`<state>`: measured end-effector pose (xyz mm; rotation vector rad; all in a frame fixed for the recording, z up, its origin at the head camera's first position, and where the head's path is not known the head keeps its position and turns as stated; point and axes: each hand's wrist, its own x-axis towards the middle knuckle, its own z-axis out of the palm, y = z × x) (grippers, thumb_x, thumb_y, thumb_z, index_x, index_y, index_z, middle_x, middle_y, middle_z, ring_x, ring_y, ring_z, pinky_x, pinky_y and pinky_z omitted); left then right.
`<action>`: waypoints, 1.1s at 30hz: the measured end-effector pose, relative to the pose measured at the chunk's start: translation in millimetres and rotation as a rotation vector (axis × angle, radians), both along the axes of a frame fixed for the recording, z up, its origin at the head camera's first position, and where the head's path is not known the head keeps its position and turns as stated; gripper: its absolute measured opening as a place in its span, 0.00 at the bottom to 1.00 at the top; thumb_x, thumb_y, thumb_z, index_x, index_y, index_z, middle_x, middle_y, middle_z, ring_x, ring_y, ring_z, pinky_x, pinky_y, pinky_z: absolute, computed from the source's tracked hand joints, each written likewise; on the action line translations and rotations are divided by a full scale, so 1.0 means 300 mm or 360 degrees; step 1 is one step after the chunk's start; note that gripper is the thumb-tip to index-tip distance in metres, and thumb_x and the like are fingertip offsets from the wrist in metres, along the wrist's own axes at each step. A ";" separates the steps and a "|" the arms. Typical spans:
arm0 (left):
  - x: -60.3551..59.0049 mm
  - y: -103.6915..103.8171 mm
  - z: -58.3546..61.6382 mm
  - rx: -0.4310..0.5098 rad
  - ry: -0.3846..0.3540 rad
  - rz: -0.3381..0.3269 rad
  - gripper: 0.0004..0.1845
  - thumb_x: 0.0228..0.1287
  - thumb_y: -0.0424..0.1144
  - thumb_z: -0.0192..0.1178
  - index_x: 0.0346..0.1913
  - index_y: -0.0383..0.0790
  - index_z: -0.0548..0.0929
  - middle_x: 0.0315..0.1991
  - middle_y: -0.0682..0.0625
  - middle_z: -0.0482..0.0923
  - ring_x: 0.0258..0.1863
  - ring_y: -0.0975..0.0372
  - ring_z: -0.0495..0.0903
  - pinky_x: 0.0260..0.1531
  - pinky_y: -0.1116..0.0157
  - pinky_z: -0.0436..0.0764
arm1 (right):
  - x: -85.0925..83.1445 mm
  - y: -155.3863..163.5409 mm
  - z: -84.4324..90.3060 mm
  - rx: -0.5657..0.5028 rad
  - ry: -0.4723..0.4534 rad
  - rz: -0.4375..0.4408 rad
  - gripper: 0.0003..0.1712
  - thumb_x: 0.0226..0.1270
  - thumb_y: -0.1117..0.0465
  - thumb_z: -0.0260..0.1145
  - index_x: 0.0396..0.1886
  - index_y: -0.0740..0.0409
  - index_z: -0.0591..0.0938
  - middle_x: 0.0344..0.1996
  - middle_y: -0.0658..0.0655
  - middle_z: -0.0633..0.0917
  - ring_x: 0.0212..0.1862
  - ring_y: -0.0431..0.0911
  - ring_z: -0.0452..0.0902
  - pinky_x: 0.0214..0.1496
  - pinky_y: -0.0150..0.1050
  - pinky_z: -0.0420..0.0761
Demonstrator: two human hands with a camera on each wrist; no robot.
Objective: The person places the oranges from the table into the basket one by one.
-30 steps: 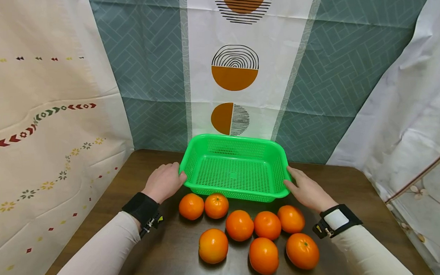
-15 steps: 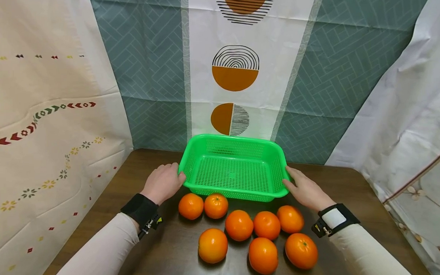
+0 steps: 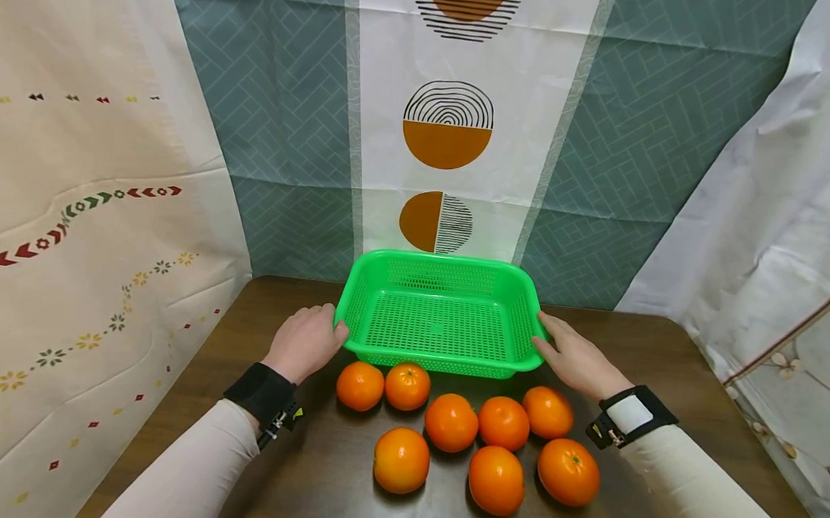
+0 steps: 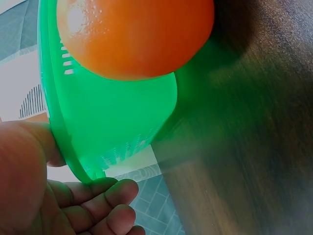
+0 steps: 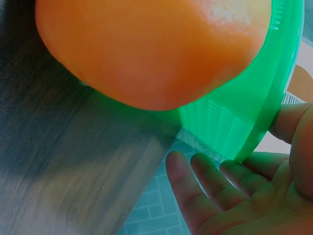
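A green plastic basket (image 3: 436, 328) with perforated sides stands at the back of the table, with nothing in it. My left hand (image 3: 306, 343) grips its left rim; in the left wrist view the thumb lies over the rim and the curled fingers are below it on the outside. On the opposite side my right hand (image 3: 578, 355) holds the right rim between the thumb and fingers, as the right wrist view shows. Several oranges lie in front of the basket, among them a left one (image 3: 361, 387), a front one (image 3: 496, 481) and one near my right hand (image 3: 548, 412).
The dark wooden table (image 3: 292, 461) extends to both sides of the basket. A patterned curtain (image 3: 287, 141) hangs close behind it. Pale cloth (image 3: 101, 316) borders the left side, and more white cloth (image 3: 786, 261) hangs on the right.
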<state>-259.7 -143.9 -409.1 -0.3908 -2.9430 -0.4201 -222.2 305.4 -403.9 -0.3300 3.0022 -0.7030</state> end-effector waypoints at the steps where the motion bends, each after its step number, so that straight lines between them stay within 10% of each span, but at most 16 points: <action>1: -0.001 0.001 -0.001 -0.0003 0.0002 -0.0003 0.14 0.73 0.44 0.50 0.31 0.38 0.72 0.23 0.47 0.66 0.25 0.52 0.69 0.26 0.59 0.66 | 0.000 0.002 -0.001 -0.0003 0.0000 0.0001 0.37 0.82 0.52 0.51 0.80 0.66 0.52 0.75 0.72 0.58 0.73 0.66 0.57 0.69 0.65 0.61; 20: -0.006 -0.013 -0.001 -0.0038 -0.0044 0.0007 0.15 0.73 0.46 0.49 0.38 0.37 0.75 0.25 0.47 0.69 0.29 0.51 0.70 0.29 0.57 0.68 | 0.003 0.006 -0.013 -0.0016 0.0006 -0.0015 0.42 0.82 0.43 0.49 0.80 0.64 0.51 0.75 0.71 0.56 0.73 0.66 0.56 0.69 0.66 0.61; 33: 0.071 -0.028 -0.007 0.0048 0.0304 -0.0051 0.33 0.74 0.57 0.55 0.67 0.33 0.72 0.51 0.35 0.78 0.46 0.43 0.77 0.45 0.44 0.77 | 0.078 0.038 0.027 0.0056 0.0159 -0.0010 0.47 0.78 0.35 0.50 0.79 0.66 0.55 0.76 0.70 0.57 0.75 0.68 0.52 0.70 0.68 0.56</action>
